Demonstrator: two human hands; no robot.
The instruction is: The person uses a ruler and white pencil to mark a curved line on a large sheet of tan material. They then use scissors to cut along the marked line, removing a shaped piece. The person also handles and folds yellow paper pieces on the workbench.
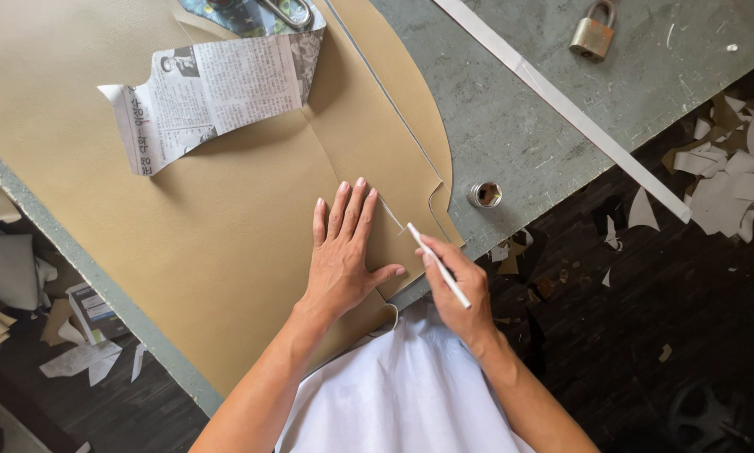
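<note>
Hands [343,252] on tan sheet [226,218]

The left hand [343,256] lies flat on a big tan sheet [184,218] on the grey table [545,109]. The right hand [454,281] holds a thin white pen [438,265], its tip on the sheet. A newspaper piece [209,92] lies farther away.

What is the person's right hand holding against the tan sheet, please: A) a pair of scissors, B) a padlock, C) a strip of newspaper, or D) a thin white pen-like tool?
D: the right hand pinches a thin white pen-like tool with its tip on the tan sheet, while the left hand lies flat on that sheet.
</note>
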